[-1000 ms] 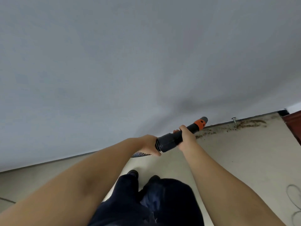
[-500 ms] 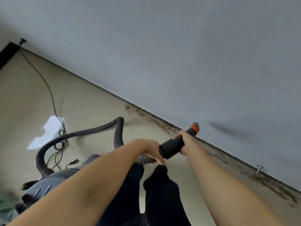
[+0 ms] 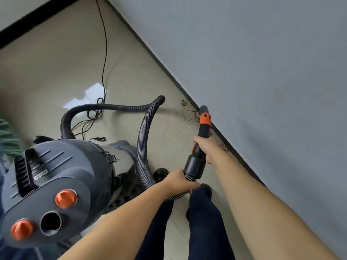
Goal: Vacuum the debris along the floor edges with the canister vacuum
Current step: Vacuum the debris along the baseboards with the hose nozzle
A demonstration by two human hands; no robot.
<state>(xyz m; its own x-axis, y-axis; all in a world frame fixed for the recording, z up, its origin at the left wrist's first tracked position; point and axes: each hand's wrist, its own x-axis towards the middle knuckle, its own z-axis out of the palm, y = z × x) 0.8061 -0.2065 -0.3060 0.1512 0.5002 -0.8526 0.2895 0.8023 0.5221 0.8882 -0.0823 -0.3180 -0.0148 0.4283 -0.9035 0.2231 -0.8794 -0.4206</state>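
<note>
While you hold the nozzle (image 3: 203,126) with both hands, note that its tip points toward 12 o'clock, at the wall's foot. Your right hand (image 3: 205,150) grips the black wand just below the orange collar; your left hand (image 3: 178,182) grips the ribbed hose (image 3: 143,147) at the cuff, just behind it. The right hand is nearer the tip and steers.

The debris (image 3: 190,111) lies in a brown band along the floor edge, running from 11 o'clock of the tip back toward 4 o'clock past your right forearm. The nozzle's long axis crosses this band at a shallow angle; judge the next pass as a slide along the wall line.

The canister vacuum (image 3: 56,184) stands at 8 o'clock of your hands, near your legs. The hose loops from it across the floor at 10 o'clock. A thin power cord (image 3: 104,53) trails toward 11 o'clock. Expect the hose loop to tug if you advance far.
</note>
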